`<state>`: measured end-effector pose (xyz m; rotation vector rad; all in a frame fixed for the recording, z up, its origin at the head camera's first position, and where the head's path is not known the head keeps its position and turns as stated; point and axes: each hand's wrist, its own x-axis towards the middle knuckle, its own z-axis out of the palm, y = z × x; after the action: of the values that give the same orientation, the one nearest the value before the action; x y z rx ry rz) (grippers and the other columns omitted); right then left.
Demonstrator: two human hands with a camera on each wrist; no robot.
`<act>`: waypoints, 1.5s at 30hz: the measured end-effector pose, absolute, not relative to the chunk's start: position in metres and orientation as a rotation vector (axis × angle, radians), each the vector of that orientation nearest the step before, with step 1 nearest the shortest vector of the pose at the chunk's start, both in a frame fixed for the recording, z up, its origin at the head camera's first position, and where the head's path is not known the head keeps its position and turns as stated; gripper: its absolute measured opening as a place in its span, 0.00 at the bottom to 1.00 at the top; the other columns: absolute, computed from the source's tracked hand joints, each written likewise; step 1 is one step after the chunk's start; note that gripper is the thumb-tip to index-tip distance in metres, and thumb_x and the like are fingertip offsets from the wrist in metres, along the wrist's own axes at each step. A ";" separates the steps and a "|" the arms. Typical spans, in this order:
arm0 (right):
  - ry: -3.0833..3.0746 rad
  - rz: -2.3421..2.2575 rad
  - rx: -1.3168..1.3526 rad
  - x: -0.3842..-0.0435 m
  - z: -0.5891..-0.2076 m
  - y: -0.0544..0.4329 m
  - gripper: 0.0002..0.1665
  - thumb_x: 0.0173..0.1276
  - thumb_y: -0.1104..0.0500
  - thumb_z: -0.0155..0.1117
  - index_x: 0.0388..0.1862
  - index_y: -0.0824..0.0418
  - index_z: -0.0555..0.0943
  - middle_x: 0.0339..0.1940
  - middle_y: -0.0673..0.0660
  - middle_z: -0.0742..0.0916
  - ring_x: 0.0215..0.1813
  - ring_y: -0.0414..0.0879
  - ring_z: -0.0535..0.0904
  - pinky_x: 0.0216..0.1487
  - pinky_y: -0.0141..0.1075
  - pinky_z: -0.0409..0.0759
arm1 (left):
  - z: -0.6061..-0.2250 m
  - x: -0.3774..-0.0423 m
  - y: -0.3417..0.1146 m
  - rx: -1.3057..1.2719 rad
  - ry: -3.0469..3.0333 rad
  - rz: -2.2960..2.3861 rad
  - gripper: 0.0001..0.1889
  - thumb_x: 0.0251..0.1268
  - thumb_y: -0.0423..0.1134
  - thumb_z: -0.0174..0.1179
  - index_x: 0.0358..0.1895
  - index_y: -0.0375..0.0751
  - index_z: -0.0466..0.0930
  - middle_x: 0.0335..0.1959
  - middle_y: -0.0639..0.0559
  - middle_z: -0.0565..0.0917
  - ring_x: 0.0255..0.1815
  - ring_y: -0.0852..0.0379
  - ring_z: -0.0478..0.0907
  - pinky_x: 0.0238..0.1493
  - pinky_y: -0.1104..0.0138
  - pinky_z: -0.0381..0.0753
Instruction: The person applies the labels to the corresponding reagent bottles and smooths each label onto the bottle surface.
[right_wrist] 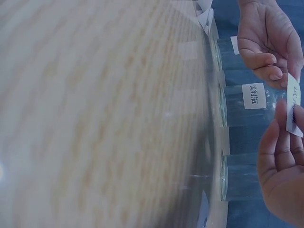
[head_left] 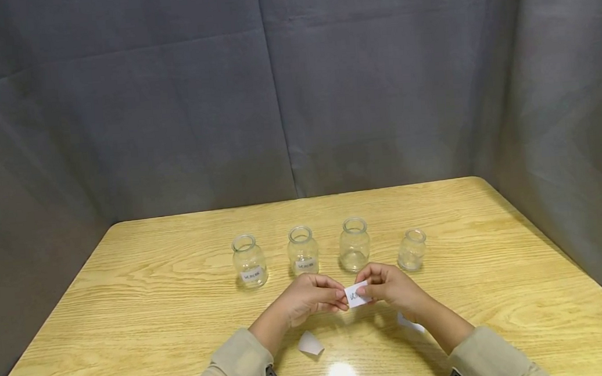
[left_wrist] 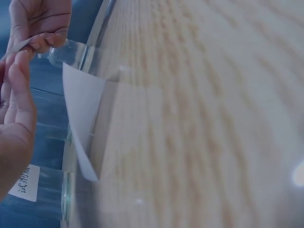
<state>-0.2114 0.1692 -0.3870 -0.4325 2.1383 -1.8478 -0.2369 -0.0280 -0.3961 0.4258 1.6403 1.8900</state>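
Observation:
In the head view both hands meet over the table, in front of the jars, at a small white paper label [head_left: 358, 294] with dark handwriting. My right hand [head_left: 392, 289] pinches the label's right side, thumb across the written face. At its left edge, my left hand [head_left: 314, 296] holds it between fingertips and thumb. Two glass jars, one at far left [head_left: 249, 261] and one beside it [head_left: 302, 251], bear written labels. A third jar [head_left: 354, 245] and a smaller jar [head_left: 412, 251] show no label. The right wrist view shows the label [right_wrist: 293, 105] nearly edge-on.
A curled white paper piece [head_left: 310, 343] lies on the wooden table [head_left: 158, 314] near the left forearm. Another white paper [head_left: 410, 322] is partly covered by the right forearm. Grey curtains [head_left: 181, 120] surround the table's back and sides.

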 end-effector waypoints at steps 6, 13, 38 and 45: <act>2.135 -1.855 -0.426 -0.212 -0.387 0.168 0.16 0.56 0.63 0.60 0.37 0.74 0.69 0.26 0.54 0.77 0.32 0.46 0.72 0.36 0.37 0.74 | -0.397 -0.237 -0.028 0.413 1.637 1.906 0.07 0.53 0.26 0.53 0.35 0.22 0.74 0.23 0.49 0.79 0.26 0.57 0.78 0.30 0.71 0.76; 2.115 -1.874 -0.460 -0.212 -0.388 0.167 0.16 0.57 0.64 0.59 0.37 0.76 0.68 0.27 0.54 0.77 0.32 0.45 0.73 0.35 0.36 0.74 | -0.398 -0.237 -0.029 0.416 1.638 1.915 0.06 0.53 0.26 0.54 0.33 0.24 0.74 0.23 0.49 0.79 0.26 0.57 0.78 0.31 0.70 0.76; 2.100 -1.906 -0.472 -0.209 -0.387 0.165 0.16 0.57 0.65 0.58 0.37 0.77 0.68 0.28 0.54 0.78 0.32 0.44 0.74 0.36 0.37 0.75 | -0.398 -0.235 -0.029 0.422 1.682 1.921 0.08 0.53 0.26 0.53 0.34 0.21 0.73 0.22 0.48 0.79 0.25 0.58 0.77 0.31 0.71 0.76; 2.098 -1.900 -0.498 -0.210 -0.388 0.165 0.14 0.57 0.62 0.58 0.36 0.73 0.70 0.29 0.55 0.78 0.33 0.45 0.74 0.38 0.40 0.74 | -0.396 -0.233 -0.029 0.449 1.727 1.923 0.09 0.53 0.27 0.53 0.35 0.19 0.73 0.21 0.49 0.79 0.24 0.58 0.77 0.29 0.71 0.76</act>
<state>-0.2097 0.1649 -0.3877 -0.4979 2.0976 -1.9003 -0.2333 -0.0286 -0.3961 0.4494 1.7265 1.9229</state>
